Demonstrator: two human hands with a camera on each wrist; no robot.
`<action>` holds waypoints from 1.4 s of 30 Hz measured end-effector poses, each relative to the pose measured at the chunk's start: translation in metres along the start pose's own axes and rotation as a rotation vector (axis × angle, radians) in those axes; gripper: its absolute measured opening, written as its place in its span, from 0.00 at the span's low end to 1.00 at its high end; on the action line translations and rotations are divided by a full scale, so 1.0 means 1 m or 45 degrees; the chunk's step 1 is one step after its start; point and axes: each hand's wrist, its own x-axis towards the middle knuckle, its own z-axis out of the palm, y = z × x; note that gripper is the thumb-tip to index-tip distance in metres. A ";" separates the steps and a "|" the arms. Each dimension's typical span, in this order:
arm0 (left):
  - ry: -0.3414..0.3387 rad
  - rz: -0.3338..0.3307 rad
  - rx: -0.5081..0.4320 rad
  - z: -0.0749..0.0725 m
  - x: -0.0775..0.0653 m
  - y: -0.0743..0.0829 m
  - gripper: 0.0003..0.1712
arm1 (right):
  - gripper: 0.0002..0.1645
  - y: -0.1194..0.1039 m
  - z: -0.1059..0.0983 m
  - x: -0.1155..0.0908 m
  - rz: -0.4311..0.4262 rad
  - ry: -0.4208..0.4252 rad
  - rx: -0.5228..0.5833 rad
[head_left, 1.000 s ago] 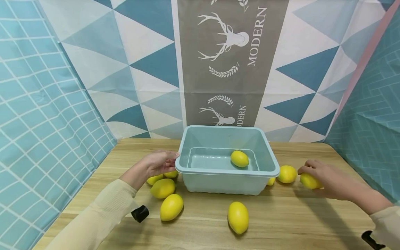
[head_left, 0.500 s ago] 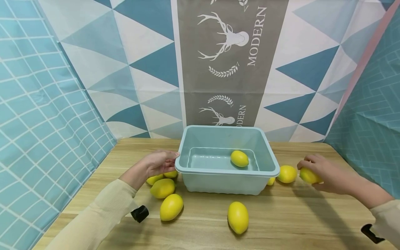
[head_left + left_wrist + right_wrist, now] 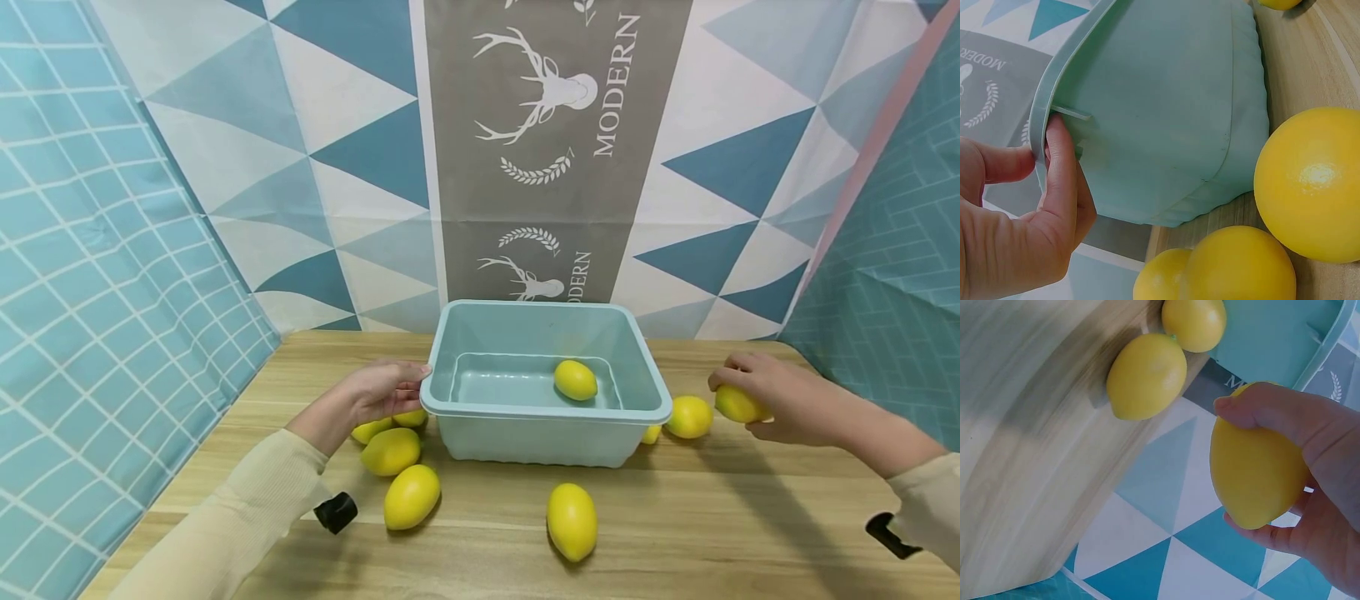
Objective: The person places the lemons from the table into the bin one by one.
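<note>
A light blue plastic bin [image 3: 525, 437] stands at the middle of the table with one lemon [image 3: 576, 380] inside. My left hand [image 3: 378, 392] grips its left rim, the thumb on top and fingers curled under, as the left wrist view shows. In my right hand [image 3: 780, 400] is another lemon [image 3: 1257, 469], pinched between thumb and fingers, raised over the table right of the bin. Just left of that hand a lemon [image 3: 688, 417] lies on the wood, next to one [image 3: 651, 434] partly hidden by the bin.
Several lemons [image 3: 392, 452] are grouped by the bin's left side, some partly covered by the left hand. One lemon [image 3: 572, 522] lies in front of the bin. The wooden table [image 3: 675, 533] meets patterned cloth walls [image 3: 360, 167] at the back and sides.
My right hand has risen and shifted slightly left with the lemon in its fingers. The left hand and the bin stay in place.
</note>
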 end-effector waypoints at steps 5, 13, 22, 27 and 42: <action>0.000 -0.002 0.004 0.000 0.000 0.000 0.26 | 0.44 -0.003 -0.004 0.004 0.011 -0.011 0.005; 0.000 -0.004 0.003 -0.001 0.000 0.000 0.26 | 0.44 -0.004 -0.010 0.012 -0.011 -0.015 -0.016; 0.000 0.003 0.012 -0.001 -0.001 0.000 0.26 | 0.43 -0.005 -0.019 0.021 -0.012 -0.052 -0.024; 0.000 0.010 0.012 -0.001 -0.001 -0.001 0.26 | 0.42 -0.005 -0.022 0.023 0.000 -0.075 0.002; 0.024 0.002 0.019 0.000 -0.002 -0.001 0.24 | 0.41 -0.010 -0.035 0.037 0.022 -0.114 0.012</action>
